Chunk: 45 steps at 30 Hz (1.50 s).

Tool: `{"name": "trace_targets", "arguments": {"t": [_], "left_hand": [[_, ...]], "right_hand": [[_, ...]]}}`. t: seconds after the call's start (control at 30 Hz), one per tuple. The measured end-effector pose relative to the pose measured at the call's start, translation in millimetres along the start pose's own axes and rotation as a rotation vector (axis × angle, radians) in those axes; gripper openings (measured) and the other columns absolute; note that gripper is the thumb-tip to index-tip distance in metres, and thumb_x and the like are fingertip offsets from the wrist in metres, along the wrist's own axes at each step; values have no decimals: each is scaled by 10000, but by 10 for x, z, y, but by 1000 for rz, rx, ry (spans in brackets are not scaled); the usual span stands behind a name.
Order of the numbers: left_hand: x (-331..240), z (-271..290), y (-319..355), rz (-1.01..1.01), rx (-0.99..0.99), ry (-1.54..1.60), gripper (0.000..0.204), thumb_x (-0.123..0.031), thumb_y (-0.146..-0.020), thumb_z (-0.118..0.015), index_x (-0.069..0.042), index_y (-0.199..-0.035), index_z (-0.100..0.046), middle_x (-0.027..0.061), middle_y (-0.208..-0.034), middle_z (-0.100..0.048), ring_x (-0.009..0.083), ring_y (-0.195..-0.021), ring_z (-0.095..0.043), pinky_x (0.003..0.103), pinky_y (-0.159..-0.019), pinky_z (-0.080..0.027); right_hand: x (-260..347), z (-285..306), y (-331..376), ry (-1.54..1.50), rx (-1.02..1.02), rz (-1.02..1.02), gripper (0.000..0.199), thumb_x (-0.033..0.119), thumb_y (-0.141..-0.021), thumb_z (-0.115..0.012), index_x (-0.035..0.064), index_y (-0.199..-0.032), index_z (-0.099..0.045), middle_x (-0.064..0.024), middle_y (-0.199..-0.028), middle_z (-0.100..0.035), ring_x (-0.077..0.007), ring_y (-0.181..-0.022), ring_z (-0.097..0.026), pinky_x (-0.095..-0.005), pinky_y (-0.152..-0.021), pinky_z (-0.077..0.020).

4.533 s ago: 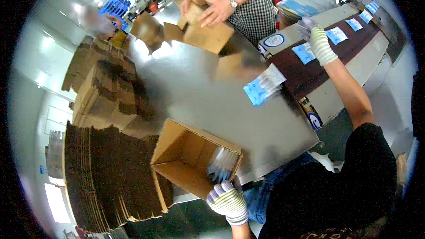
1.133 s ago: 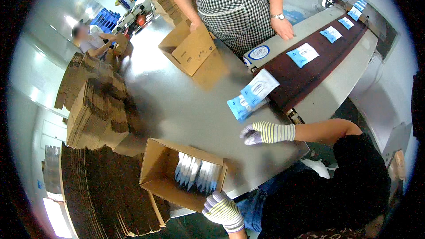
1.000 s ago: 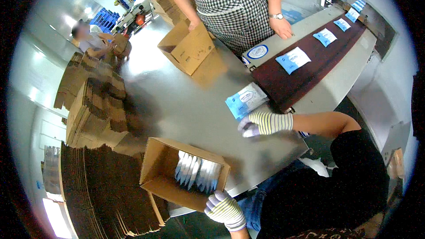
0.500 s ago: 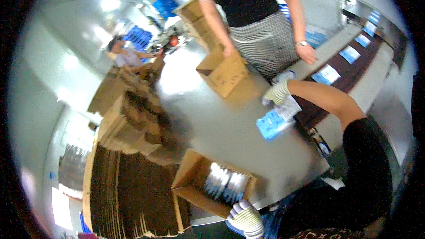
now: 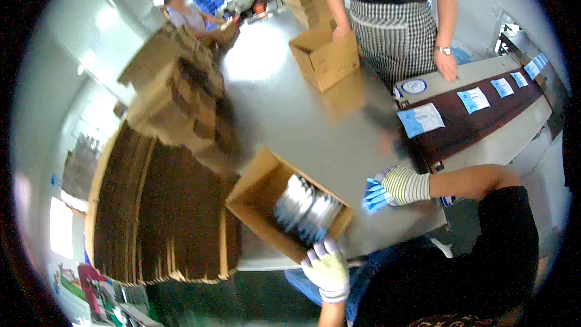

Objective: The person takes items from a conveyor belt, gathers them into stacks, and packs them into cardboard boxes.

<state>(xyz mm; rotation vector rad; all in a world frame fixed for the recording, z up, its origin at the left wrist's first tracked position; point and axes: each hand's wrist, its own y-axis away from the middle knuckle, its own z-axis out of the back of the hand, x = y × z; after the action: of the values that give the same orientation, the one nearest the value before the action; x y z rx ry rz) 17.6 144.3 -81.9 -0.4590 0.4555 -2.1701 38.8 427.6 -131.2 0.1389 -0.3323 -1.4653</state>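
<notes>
My left hand (image 5: 327,269), in a striped knit glove, grips the near rim of an open cardboard box (image 5: 249,221), its fingertips over the edge. Rows of silvery, blue-edged packets (image 5: 290,203) stand inside that box. To the right of it, my gloved right hand (image 5: 407,186) holds a small bunch of blue packets (image 5: 376,196) low over the metal table (image 5: 275,133). More flat blue-and-white packets (image 5: 422,120) lie in a line on the dark conveyor belt (image 5: 478,122), beyond my right forearm.
Flattened cartons (image 5: 175,206) stand packed on the left, with folded cartons (image 5: 172,103) piled behind. Across the table a person in a checked apron (image 5: 393,33) has one hand on another open box (image 5: 330,57) and the other by the belt. Another person (image 5: 187,18) works farther back.
My right hand has come back from the belt's end toward the box, carrying the packets. The left hand remains at the box's near rim. The view has shifted, and belt packets have advanced.
</notes>
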Motion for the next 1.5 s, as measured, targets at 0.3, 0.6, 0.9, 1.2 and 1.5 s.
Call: {"name": "trace_targets", "arguments": {"t": [0.3, 0.6, 0.9, 1.2, 1.5], "left_hand": [[69, -19, 0, -25, 35, 30, 63, -194, -785, -540, -142, -821, -548, 21, -736, -521, 203, -665, -532, 373, -594, -383], [60, 33, 96, -103, 89, -1, 105, -224, -772, -512, -161, -853, -534, 11, -755, -494, 174, -677, -506, 341, -590, -377], [-2, 154, 429, -149, 42, 33, 136, -202, -771, -513, -148, -896, -510, 11, -805, -497, 172, -722, -502, 343, -588, -378], [477, 472, 456, -172, -36, 171, 216, -253, -739, -617, -121, -848, -485, 67, -812, -491, 238, -745, -496, 402, -661, -381], [688, 393, 62, -240, -56, 349, 209, -171, -719, -619, -123, -915, -563, 68, -883, -556, 272, -897, -544, 419, -784, -402]], "right_hand": [[-225, 859, -355, -330, -536, 229, 644, 357, -716, -698, 60, -1240, -470, -139, -1204, -557, -312, -1055, -556, -385, -901, -461], [1539, 1640, -1183, 363, -513, 412, 354, 140, -846, -476, -33, -1151, -534, -250, -1121, -588, -343, -1017, -597, -431, -866, -490], [1487, 775, -1839, 324, -74, 313, 478, 173, -801, -560, -95, -1192, -507, -271, -1187, -557, -346, -1063, -579, -461, -900, -463], [1592, 1403, -328, 47, -414, 621, 516, 456, -796, -610, 33, -1089, -571, -179, -896, -636, -343, -755, -635, -439, -649, -522], [1527, 686, 57, 210, -535, 706, 451, 493, -811, -574, 65, -954, -579, -94, -652, -580, -263, -633, -587, -400, -625, -431]]}}
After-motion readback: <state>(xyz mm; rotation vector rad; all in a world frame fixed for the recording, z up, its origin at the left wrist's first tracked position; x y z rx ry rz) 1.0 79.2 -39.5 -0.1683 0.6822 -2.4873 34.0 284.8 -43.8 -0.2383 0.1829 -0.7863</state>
